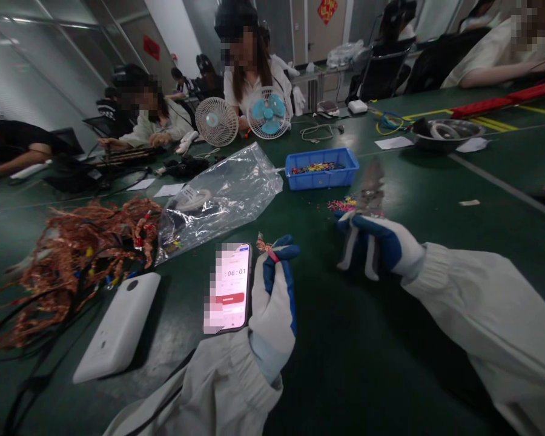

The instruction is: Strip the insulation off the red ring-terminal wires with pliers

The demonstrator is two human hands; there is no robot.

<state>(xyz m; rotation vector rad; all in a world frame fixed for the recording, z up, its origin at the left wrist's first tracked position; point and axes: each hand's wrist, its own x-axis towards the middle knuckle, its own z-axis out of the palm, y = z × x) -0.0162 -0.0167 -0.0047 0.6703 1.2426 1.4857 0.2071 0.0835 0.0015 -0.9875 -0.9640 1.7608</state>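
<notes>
My gloved left hand (277, 284) is closed, pinching a short piece of wire (274, 255) with pink insulation and frayed bare copper strands at its end. It is beside a phone (234, 284) showing a running timer. In my gloved right hand (381, 239) is a pair of wire strippers (370, 191), its jaws pointing away from me and somewhat blurred, its two handles hanging below the fingers. A scatter of small pink and yellow insulation bits (340, 205) lies just beyond the tool, in front of a blue bin (322, 179) that holds many coloured bits.
Left of the phone are a white power bank (118, 327) and a heap of stripped copper wire (91, 242). A clear plastic bag (236, 188) lies behind. Two small fans (267, 113) stand across the table near a co-worker. A metal bowl (445, 133) is at the far right.
</notes>
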